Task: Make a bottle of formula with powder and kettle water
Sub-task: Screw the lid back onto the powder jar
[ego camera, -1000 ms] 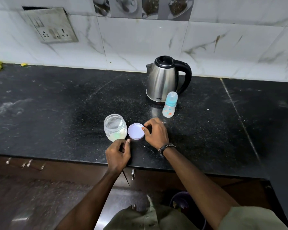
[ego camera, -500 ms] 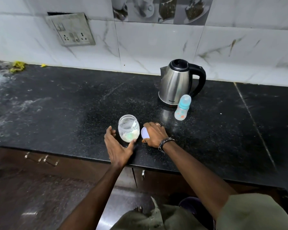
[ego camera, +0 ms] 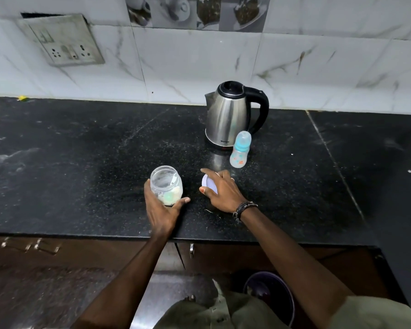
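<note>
Formula powder lies low in the open jar point(ego camera: 167, 184), which the left hand point(ego camera: 160, 210) grips. Right hand point(ego camera: 223, 191) grips the lid point(ego camera: 208, 184); the capped bottle point(ego camera: 240, 149) stands beside the kettle point(ego camera: 228, 115).

One kettle point(ego camera: 228, 115), one baby bottle point(ego camera: 240, 149) at its 5 o'clock, one open jar point(ego camera: 166, 185), one lid point(ego camera: 208, 184), two hands.

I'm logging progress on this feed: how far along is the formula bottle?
Early. Done: the lid is off the powder jar. In hand: left hand grips the jar; right hand holds the lid on the counter. Left: the baby bottle is capped and the kettle untouched, so no powder or water added.
</note>
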A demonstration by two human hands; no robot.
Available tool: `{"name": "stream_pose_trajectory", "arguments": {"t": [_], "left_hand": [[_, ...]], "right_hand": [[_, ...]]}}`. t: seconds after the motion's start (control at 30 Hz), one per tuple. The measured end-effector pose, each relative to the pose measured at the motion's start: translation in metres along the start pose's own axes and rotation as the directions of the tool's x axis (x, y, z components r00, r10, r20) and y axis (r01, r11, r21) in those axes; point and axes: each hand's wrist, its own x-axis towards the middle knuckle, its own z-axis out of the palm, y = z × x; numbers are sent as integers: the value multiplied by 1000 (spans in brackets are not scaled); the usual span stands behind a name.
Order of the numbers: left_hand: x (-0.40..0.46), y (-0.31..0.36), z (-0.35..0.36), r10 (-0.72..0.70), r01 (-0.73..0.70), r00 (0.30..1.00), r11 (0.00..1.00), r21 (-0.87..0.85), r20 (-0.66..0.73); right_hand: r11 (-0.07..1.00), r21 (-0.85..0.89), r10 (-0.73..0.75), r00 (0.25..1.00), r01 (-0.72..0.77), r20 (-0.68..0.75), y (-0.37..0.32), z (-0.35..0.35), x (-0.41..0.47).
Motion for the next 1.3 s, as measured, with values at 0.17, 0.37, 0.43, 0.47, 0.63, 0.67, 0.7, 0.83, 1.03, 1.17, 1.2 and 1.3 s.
{"name": "stream_pose_trajectory", "arguments": {"t": [0.17,0.37,0.43,0.47,0.63,0.67,0.7,0.83,1.03,1.17,1.2,1.3], "left_hand": [[-8,11,3,47,-47,999,999,-9,12],[-27,31,15,127,-122,979,992,-43,158],[-32,31,21,141,-134,969,990,-47,201],[-33,31,24,144,-137,965,989,-47,220],[-39,36,31,148,-132,946,989,-71,287],[-40,37,31,150,-133,945,988,-77,290],[-41,38,32,155,-136,943,987,-84,296],[-45,38,34,176,-158,930,984,-80,324],[-47,35,32,169,-154,929,985,-73,330],[-45,34,31,160,-145,930,987,-70,331],[-45,34,30,158,-142,932,987,-72,326],[-48,37,26,174,-153,934,984,-91,311]], "right_hand": [[987,160,-3,993,22,-120,4,-7,-7],[850,521,132,925,80,-357,-4,-35,-5],[821,564,144,920,95,-364,-3,-44,-3],[807,579,126,927,112,-354,-3,-49,-4],[851,485,-99,967,204,-235,-5,-64,-20],[874,431,-144,967,223,-208,-4,-66,-23],[894,377,-184,965,244,-188,-3,-68,-25],[917,280,-269,959,282,-87,-11,-77,-30],[952,-62,-271,918,301,289,-35,-93,-28],[920,-243,-201,902,308,382,-51,-96,-25],[912,-269,-198,906,311,375,-57,-98,-27],[887,-351,-186,929,299,320,-72,-104,-35]]}}
